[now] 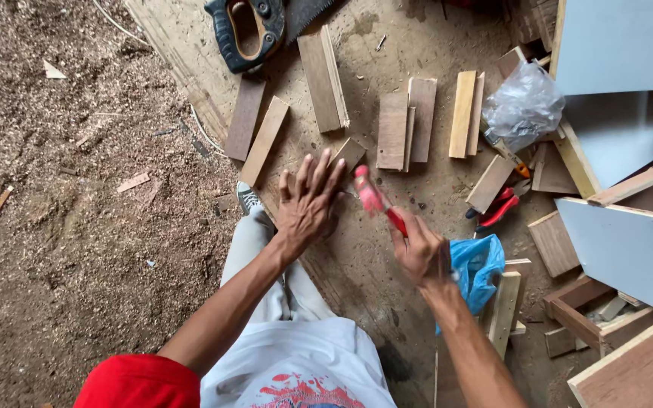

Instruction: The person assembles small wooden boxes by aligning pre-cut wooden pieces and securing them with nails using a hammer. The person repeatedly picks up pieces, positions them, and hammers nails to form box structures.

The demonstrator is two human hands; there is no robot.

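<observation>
My left hand (307, 200) lies flat with fingers spread on the board-covered floor, pressing down over something hidden beneath the palm, close to a small wood block (350, 153). My right hand (419, 249) grips the red handle of a hammer (376, 199), whose blurred pink-red head hangs just right of my left fingertips. Several short wooden offcuts (406, 121) lie in a row beyond both hands.
A handsaw with a dark handle (247, 30) lies at the top. Red-handled pliers (496, 211), a clear plastic bag (523, 106) and a blue plastic bag (478, 272) sit to the right. Pale blue panels (614, 45) and wooden frames (591, 313) crowd the right side. Sawdust (77, 189) covers the left.
</observation>
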